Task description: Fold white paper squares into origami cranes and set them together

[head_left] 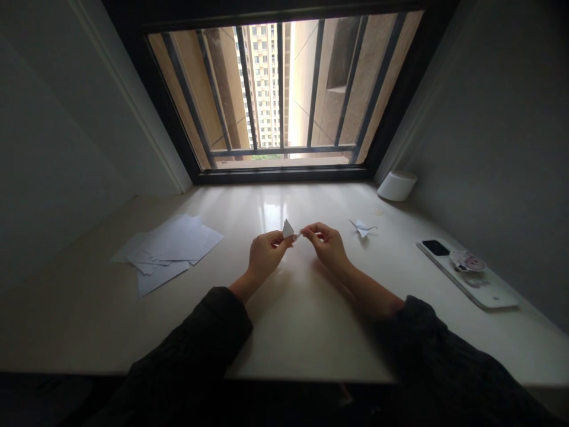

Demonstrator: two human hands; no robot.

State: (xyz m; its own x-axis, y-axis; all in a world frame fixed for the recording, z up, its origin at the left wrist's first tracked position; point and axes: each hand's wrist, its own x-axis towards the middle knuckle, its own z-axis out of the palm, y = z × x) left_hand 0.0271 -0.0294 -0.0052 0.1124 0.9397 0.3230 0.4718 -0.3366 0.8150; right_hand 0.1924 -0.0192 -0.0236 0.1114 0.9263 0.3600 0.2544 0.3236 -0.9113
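A small folded piece of white paper [288, 228] is held up over the middle of the white sill. My left hand [267, 252] pinches its body between thumb and fingers, with a pointed flap standing up above the thumb. My right hand [326, 243] grips a narrow end of the same paper, its thumb and forefinger pressed together. The fingers hide part of the folds. To the right of my right hand, a finished paper crane [363, 228] rests on the sill with its wings spread.
Loose white paper sheets [173, 240] lie overlapped at the left. At the right is a white phone [471, 279] with a round grip on its back. A white cup-like object [397, 185] stands in the back right corner. Behind the sill is a barred window [284, 173].
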